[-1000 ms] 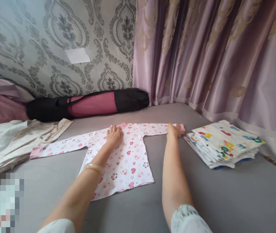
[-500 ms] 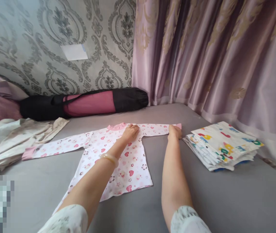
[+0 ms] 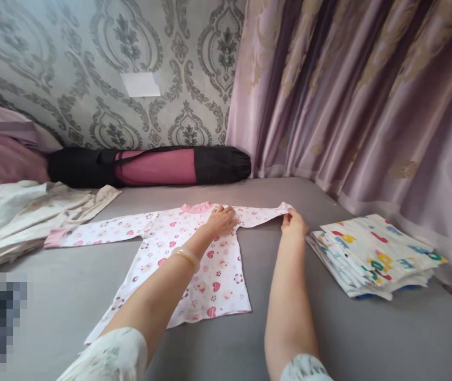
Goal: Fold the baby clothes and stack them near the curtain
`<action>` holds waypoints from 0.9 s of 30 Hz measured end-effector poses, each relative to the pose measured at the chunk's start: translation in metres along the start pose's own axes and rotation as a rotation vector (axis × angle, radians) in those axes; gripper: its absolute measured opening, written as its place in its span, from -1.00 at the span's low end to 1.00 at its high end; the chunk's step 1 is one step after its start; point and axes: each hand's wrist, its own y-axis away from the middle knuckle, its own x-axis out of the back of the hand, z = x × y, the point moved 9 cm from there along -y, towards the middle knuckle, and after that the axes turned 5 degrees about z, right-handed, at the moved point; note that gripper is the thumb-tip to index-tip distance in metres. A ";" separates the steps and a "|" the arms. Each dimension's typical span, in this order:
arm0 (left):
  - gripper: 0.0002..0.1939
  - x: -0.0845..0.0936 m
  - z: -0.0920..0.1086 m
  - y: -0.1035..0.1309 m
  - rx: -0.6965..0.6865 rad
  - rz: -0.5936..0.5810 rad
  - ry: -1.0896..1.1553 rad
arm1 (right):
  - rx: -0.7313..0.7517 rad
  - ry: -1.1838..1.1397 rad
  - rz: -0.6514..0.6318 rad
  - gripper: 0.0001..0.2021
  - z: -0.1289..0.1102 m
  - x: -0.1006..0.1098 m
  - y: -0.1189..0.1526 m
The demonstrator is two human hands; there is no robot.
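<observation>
A child's long-sleeved shirt (image 3: 194, 286), white with pink hearts and flowers, lies spread on the grey bed with its pink collar at the far side. My left hand (image 3: 223, 219) rests flat on the shirt just right of the collar, fingers stretched out. My right hand (image 3: 294, 222) pinches the end of the right sleeve, which is lifted a little and bent at the tip; the cuff there is mostly hidden. The other sleeve stretches to the left, its pink cuff (image 3: 54, 238) lying on the bed beside the pale crumpled clothes.
To the right sits a stack of folded clothes (image 3: 380, 248) with a colourful print on top. Pale crumpled clothes (image 3: 43, 206) lie at the left. A black and pink rolled bag (image 3: 158, 166) lies along the wall, and a purple curtain (image 3: 329, 95) hangs at the right.
My right hand has raised the sleeve's end slightly, and the cuff has folded over. My left hand stays on the shirt. The view has turned slightly left.
</observation>
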 end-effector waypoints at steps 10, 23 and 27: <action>-0.49 0.001 0.000 0.001 0.010 0.035 0.031 | -0.342 -0.376 -0.227 -0.80 -0.007 -0.040 0.038; -0.33 -0.002 -0.001 -0.012 0.038 -0.182 0.062 | -0.247 -0.219 -0.686 -0.63 -0.022 -0.123 0.119; -0.28 -0.002 -0.003 -0.018 0.081 -0.217 0.077 | -0.236 -0.132 -0.693 -0.57 -0.010 -0.136 0.134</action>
